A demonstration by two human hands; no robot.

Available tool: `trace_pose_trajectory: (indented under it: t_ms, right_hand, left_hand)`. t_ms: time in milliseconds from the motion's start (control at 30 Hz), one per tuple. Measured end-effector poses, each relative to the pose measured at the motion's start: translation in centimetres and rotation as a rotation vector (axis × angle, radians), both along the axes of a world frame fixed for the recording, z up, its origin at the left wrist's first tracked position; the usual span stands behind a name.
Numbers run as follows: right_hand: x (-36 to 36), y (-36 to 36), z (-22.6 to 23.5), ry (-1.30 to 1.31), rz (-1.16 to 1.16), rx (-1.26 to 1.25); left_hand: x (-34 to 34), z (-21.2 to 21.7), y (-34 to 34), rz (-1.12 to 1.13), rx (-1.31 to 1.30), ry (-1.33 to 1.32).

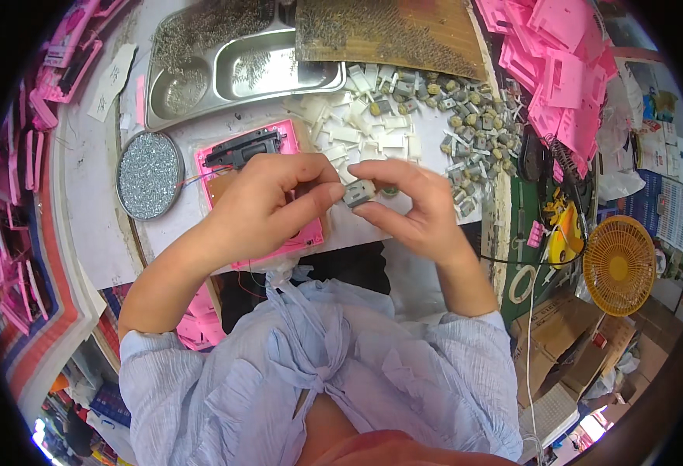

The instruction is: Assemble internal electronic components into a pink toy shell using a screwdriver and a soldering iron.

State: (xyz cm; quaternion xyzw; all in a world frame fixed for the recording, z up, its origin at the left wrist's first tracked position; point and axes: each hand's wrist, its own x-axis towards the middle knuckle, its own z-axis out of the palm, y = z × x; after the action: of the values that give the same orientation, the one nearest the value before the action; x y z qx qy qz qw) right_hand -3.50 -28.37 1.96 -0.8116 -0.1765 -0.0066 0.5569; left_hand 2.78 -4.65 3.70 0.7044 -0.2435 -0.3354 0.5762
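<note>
"What do I hold?"
"One grey part (357, 193)—your right hand (423, 208) pinches it, just right of the one pink case (311, 234). Your left hand (275, 196) curls beside it; whether it grips, I can't tell."
"And around me?"
"One dish (118, 182), one steel tray (201, 112), one fan (619, 266)—and white pieces (392, 141), too jumbled to count."

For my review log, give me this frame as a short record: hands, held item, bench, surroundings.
Right hand: pinches a small grey part between thumb and finger
Left hand: fingertips at the part's left side; contact unclear
Below left hand: pink housing, black component on it
Bench left: round dish of small metal pieces
Bench beyond: metal tray, loose white plastic parts
Far right: yellow fan
</note>
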Motion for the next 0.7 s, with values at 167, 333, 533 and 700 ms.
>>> trace_pose_trajectory:
  t_ms: [167,333,533,700]
  right_hand:
    - [-3.2,1.5,-3.0,0.187,-0.25,0.469]
    - [-3.9,-1.1,-2.7,0.178,-0.376,0.54]
    - [-4.2,-2.3,-3.3,0.158,-0.394,0.486]
    - [-4.7,-2.9,-3.9,0.163,-0.41,0.464]
  left_hand:
    - [-0.5,-2.0,-2.8,0.025,-0.095,-0.048]
    - [5.0,-2.5,-6.0,-0.147,0.05,-0.648]
    - [14.0,-6.7,-10.7,-0.007,0.143,-1.269]
    - [16.9,-6.9,-11.7,-0.265,0.267,-1.335]
